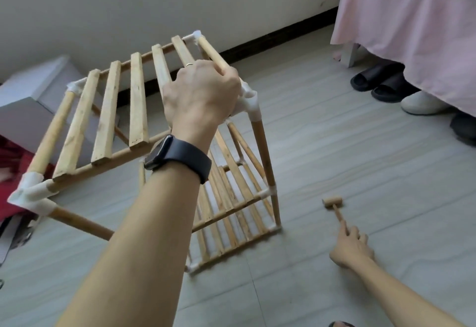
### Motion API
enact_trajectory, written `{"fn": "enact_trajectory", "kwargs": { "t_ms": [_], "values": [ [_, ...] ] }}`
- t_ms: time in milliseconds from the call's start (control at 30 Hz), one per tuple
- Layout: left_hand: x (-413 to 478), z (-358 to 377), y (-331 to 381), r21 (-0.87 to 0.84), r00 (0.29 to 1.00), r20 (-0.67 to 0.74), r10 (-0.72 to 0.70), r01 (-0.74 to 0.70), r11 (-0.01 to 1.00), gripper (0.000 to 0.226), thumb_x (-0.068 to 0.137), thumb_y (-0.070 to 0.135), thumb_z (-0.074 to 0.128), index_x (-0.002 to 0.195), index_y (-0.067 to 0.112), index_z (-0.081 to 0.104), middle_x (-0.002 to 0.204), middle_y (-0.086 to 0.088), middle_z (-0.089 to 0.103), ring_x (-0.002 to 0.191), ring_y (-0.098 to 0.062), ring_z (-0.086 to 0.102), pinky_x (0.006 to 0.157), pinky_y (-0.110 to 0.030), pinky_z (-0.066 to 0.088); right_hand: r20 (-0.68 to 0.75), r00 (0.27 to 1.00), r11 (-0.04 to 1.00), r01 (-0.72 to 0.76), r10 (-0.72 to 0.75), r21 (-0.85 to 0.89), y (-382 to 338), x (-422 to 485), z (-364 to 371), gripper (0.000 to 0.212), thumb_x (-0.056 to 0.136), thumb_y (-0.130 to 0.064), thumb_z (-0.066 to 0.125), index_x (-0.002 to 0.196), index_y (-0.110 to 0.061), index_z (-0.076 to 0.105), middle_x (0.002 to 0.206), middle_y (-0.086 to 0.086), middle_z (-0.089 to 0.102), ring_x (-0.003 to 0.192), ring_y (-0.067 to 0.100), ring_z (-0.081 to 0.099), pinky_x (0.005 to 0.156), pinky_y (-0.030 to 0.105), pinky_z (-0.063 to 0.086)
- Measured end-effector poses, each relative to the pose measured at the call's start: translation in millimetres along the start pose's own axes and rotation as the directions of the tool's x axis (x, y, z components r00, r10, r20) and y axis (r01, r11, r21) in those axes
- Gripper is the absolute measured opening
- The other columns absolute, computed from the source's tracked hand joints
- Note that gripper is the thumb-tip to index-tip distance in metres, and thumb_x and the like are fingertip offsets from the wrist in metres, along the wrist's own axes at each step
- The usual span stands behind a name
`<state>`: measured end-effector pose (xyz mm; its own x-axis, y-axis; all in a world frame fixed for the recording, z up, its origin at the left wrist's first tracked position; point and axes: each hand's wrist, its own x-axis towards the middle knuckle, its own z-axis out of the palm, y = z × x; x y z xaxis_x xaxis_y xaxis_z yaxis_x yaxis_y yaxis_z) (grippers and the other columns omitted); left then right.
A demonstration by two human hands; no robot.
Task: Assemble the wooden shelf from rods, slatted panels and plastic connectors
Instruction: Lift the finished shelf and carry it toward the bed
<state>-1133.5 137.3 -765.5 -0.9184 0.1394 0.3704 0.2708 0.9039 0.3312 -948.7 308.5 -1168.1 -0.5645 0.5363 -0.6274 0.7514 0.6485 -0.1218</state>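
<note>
The wooden shelf [108, 110] stands on the floor, built of rods, slatted panels and white plastic connectors [251, 102]. Its top slatted panel faces me; lower panels [231, 205] show beneath. My left hand [203, 92], with a dark watch on the wrist, grips the top right rod [211, 52] near the front right connector. On the tiles to the right lies a small wooden mallet [333, 204]. My right hand [351, 248] reaches low and holds the end of the mallet's handle, with the mallet head resting on the floor.
A bed with a pink sheet [412, 30] stands at the right, with black slippers [378, 82] and a white shoe [422, 104] under its edge. A grey box [31, 102] and red cloth [13, 172] lie at the left against the wall.
</note>
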Motion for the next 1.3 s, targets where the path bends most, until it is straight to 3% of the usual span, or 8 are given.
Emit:
{"fn": "enact_trajectory", "kwargs": {
  "t_ms": [233, 333, 433, 533, 667, 800, 1100, 1300],
  "values": [
    [-7.0, -9.0, 1.2, -0.005, 0.997, 0.064, 0.036, -0.036, 0.999, 0.038, 0.095, 0.044, 0.037, 0.083, 0.026, 0.068, 0.077, 0.004, 0.064, 0.072, -0.017, 0.059, 0.083, -0.046, 0.054, -0.186, 0.936, 0.874, 0.348, -0.300, 0.338, -78.9, -49.2, -69.3, 0.071, 0.102, -0.050, 0.042, 0.160, -0.014, 0.020, 0.163, 0.012, 0.028, 0.148, 0.034, 0.027, 0.118, 0.046, 0.028],
    [-9.0, -34.3, -10.3, -0.086, 0.970, 0.210, 0.122, -0.106, 0.991, 0.033, 0.101, 0.045, 0.041, 0.108, 0.028, 0.069, 0.094, 0.004, 0.067, 0.083, -0.015, 0.064, 0.081, -0.042, 0.057, -0.318, 0.870, 0.665, 0.492, -0.376, 0.561, -115.3, -94.1, -121.4, 0.055, 0.105, -0.054, 0.035, 0.145, -0.017, 0.046, 0.147, 0.007, 0.050, 0.129, 0.023, 0.048, 0.109, 0.043, 0.040],
    [-3.8, -78.6, -48.3, 0.034, 0.987, 0.092, 0.135, -0.139, 0.990, 0.037, 0.098, 0.050, 0.040, 0.123, 0.037, 0.064, 0.118, 0.002, 0.066, 0.103, -0.020, 0.060, 0.084, -0.038, 0.050, -0.406, 0.817, 0.420, 0.564, -0.410, 0.711, -140.1, -138.8, -187.6, 0.055, 0.105, -0.059, 0.025, 0.127, -0.021, 0.056, 0.129, 0.000, 0.058, 0.117, 0.019, 0.053, 0.104, 0.045, 0.044],
    [-6.7, -122.9, -110.4, 0.290, 0.992, 0.023, -0.120, 0.108, 0.951, 0.049, 0.095, 0.052, 0.035, 0.137, 0.035, 0.054, 0.138, -0.009, 0.056, 0.126, -0.034, 0.049, 0.100, -0.046, 0.041, -0.408, 0.793, 0.242, 0.550, -0.452, 0.799, -159.1, -174.8, -253.9, 0.065, 0.103, -0.064, 0.024, 0.128, -0.015, 0.057, 0.122, 0.005, 0.059, 0.114, 0.023, 0.056, 0.098, 0.046, 0.044],
    [-31.4, -146.3, -188.9, 0.207, 0.822, 0.144, -0.552, 0.520, 0.829, 0.060, 0.096, 0.057, 0.041, 0.139, 0.015, 0.042, 0.136, -0.018, 0.052, 0.124, -0.039, 0.051, 0.099, -0.048, 0.046, -0.303, 0.782, 0.386, 0.554, -0.545, 0.738, -193.9, -206.0, -318.2, 0.059, 0.099, -0.064, 0.042, 0.126, -0.013, 0.056, 0.118, 0.011, 0.060, 0.105, 0.025, 0.061, 0.085, 0.042, 0.051],
    [-47.9, -128.4, -215.6, -0.297, 0.713, 0.400, -0.575, 0.695, 0.655, 0.048, 0.103, 0.050, 0.039, 0.117, 0.007, 0.053, 0.093, -0.006, 0.074, 0.075, -0.022, 0.073, 0.051, -0.027, 0.051, -0.272, 0.810, 0.620, 0.576, -0.519, 0.533, -227.2, -212.2, -329.5, 0.051, 0.098, -0.057, 0.054, 0.118, -0.011, 0.056, 0.102, 0.011, 0.065, 0.093, 0.023, 0.062, 0.080, 0.041, 0.052],
    [-49.2, -83.4, -223.9, -0.534, 0.740, 0.095, -0.666, 0.603, 0.593, 0.041, 0.101, 0.050, 0.051, 0.082, 0.014, 0.060, 0.080, -0.007, 0.069, 0.077, -0.023, 0.069, 0.079, -0.044, 0.062, -0.590, 0.732, 0.686, 0.623, -0.341, 0.376, -225.7, -196.0, -300.1, 0.035, 0.098, -0.035, 0.053, 0.088, -0.004, 0.063, 0.069, 0.010, 0.064, 0.057, 0.023, 0.058, 0.049, 0.029, 0.043],
    [-79.7, -74.0, -226.0, -0.603, 0.819, 0.017, -0.574, 0.466, 0.647, 0.052, 0.102, 0.058, 0.042, 0.078, 0.017, 0.063, 0.070, 0.001, 0.070, 0.073, -0.018, 0.067, 0.066, -0.034, 0.052, -0.698, 0.596, 0.567, 0.757, -0.397, 0.324, -205.8, -199.1, -278.1, 0.052, 0.106, -0.048, 0.038, 0.075, -0.012, 0.061, 0.063, 0.005, 0.059, 0.056, 0.020, 0.055, 0.049, 0.026, 0.037]
  ]
}}
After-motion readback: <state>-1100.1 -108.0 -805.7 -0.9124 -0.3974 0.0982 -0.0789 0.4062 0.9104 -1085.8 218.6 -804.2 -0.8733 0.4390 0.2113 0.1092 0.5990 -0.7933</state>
